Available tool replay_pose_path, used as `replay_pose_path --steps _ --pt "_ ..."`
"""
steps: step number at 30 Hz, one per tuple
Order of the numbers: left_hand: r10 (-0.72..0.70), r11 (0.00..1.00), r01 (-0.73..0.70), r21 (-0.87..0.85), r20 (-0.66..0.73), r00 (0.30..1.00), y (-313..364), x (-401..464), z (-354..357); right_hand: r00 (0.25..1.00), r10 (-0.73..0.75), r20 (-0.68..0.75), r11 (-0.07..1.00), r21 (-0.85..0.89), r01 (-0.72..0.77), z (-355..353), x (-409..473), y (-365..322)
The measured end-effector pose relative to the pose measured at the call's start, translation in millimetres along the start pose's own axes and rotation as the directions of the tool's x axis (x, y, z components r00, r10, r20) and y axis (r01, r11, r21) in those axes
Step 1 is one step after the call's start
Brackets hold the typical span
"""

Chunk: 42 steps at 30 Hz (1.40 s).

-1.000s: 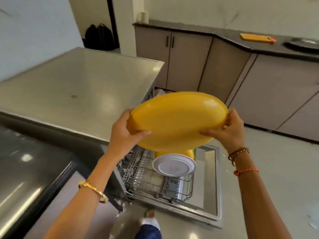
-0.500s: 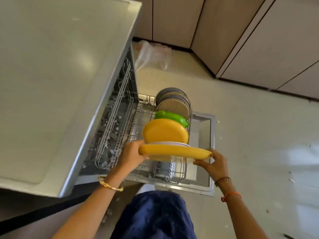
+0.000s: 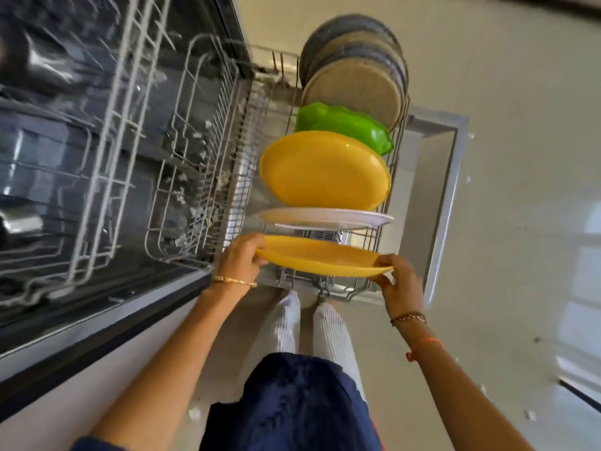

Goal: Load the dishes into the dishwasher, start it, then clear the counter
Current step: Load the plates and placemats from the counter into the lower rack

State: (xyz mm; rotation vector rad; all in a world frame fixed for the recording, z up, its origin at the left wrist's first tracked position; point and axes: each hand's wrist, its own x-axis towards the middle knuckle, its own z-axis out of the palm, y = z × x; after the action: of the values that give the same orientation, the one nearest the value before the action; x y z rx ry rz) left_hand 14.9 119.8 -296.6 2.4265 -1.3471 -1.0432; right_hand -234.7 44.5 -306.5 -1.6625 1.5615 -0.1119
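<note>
I hold a yellow plate (image 3: 322,257) by both rims, nearly edge-on, at the near end of the pulled-out lower dishwasher rack (image 3: 367,284). My left hand (image 3: 239,257) grips its left rim and my right hand (image 3: 398,281) grips its right rim. Just behind it in the rack stand a white plate (image 3: 325,218), a second yellow plate (image 3: 322,172), a green dish (image 3: 344,125) and several grey and beige plates (image 3: 356,89).
The open dishwasher tub with its upper wire rack (image 3: 136,141) fills the left. The lowered door (image 3: 445,196) lies under the rack on the right. Pale floor (image 3: 520,222) spreads to the right. My legs and dark top (image 3: 292,402) are below the rack.
Both hands have lowered the yellow plate from chest height down into the near end of the lower rack. My head has bent down closer over the dishwasher.
</note>
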Motion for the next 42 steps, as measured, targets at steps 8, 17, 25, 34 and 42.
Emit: replay_pose_path --steps 8,17,25,34,42 --pt "-0.022 0.998 0.007 -0.060 -0.249 0.968 -1 26 25 0.998 -0.012 0.064 0.989 -0.148 0.021 8 30 6" --pt "-0.126 0.992 0.126 -0.015 -0.271 0.954 2 36 32 0.984 0.072 0.165 0.985 -0.164 -0.044 22 58 3" --pt "-0.040 0.999 0.032 -0.027 -0.395 0.918 -5 39 48 0.998 0.060 0.009 0.986 -0.159 -0.058 45 62 17" --pt "0.170 0.982 -0.189 0.015 -0.508 0.844 -6 25 70 0.978 -0.054 -0.200 0.993 -0.111 0.032 57 35 21" --pt "0.283 0.949 -0.306 0.074 -0.624 0.729 2 20 68 0.830 -0.288 -0.477 0.937 0.040 0.348 58 30 -1"
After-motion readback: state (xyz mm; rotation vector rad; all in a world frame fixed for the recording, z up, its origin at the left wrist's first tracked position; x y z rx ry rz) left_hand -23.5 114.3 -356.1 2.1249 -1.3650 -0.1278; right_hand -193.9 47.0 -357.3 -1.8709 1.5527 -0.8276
